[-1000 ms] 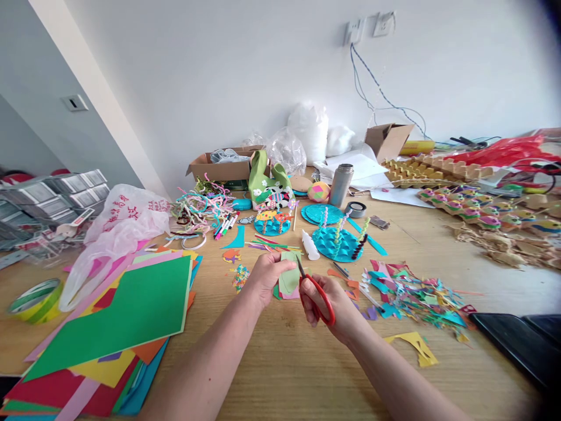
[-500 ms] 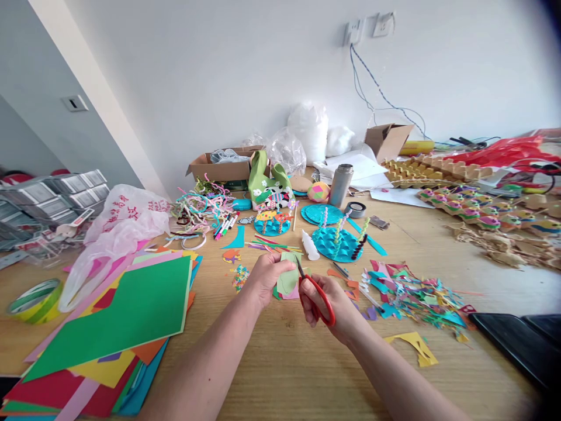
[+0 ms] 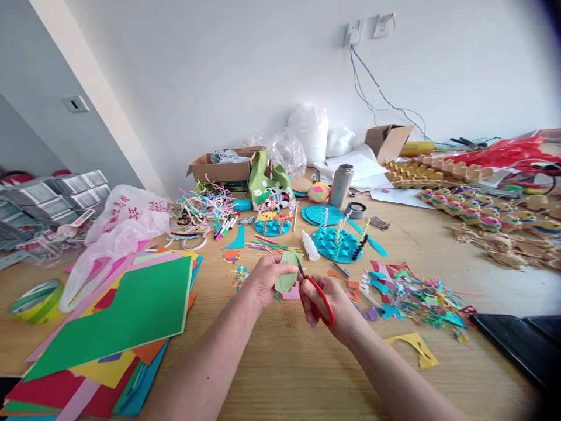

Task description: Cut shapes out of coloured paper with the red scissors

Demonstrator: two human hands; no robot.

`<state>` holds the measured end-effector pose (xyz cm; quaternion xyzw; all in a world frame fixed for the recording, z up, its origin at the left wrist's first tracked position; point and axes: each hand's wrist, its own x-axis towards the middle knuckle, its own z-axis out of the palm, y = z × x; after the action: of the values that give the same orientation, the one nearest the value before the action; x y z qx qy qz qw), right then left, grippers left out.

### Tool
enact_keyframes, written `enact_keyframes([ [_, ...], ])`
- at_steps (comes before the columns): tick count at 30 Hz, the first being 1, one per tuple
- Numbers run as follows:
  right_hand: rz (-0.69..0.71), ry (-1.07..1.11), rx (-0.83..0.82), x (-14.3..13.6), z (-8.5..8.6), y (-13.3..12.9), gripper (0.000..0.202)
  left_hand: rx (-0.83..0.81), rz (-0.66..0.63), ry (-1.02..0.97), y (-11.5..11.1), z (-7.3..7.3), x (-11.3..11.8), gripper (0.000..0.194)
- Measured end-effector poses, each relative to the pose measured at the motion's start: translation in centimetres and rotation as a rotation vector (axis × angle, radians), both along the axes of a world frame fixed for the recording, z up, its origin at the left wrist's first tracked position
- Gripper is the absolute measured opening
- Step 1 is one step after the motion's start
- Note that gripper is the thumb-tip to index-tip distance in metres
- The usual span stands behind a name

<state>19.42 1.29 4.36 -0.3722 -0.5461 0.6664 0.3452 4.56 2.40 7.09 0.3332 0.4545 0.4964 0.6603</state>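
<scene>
Between thumb and fingers my left hand [image 3: 265, 282] pinches a small piece of light green paper [image 3: 287, 276] above the table. Faint drawn lines show on the paper. My right hand [image 3: 322, 301] grips red-handled scissors [image 3: 323, 298], with their dark blades at the paper's right edge. Beneath the held piece lies a pink paper scrap [image 3: 291, 292]. A white glue bottle [image 3: 310, 245] rests just beyond my hands, beside a blue painted egg-carton disc [image 3: 336, 244] with fuzzy stems standing in it. An orange and purple paper fish [image 3: 232, 256] lies to the left.
Coloured paper sheets [image 3: 131, 304] are stacked at left, near a tape roll [image 3: 35, 300]. Paper scraps [image 3: 421, 295] spread at right, by a black flat object [image 3: 508, 339]. Behind stand a metal bottle [image 3: 341, 186], a green bag [image 3: 267, 184] and pipe cleaners [image 3: 204, 207]. Painted egg cartons [image 3: 486, 207] lie far right.
The green paper has turned slightly in my left hand, and its lower end has shifted left. My right hand with the scissors has barely moved.
</scene>
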Motion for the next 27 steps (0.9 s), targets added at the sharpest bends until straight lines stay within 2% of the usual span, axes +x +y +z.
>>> enact_keyframes([
  [11,0.015,-0.019,-0.010,0.1,0.1,0.1,0.054,-0.007,-0.026,0.091,0.1,-0.2,-0.6,0.017],
  [18,0.034,-0.003,-0.010,0.2,0.4,0.1,0.055,-0.013,-0.041,0.182,-0.3,0.7,-0.7,0.014],
  [27,0.083,0.009,0.009,0.5,0.4,0.2,0.054,-0.016,-0.066,0.200,-0.1,0.7,-1.4,0.023],
])
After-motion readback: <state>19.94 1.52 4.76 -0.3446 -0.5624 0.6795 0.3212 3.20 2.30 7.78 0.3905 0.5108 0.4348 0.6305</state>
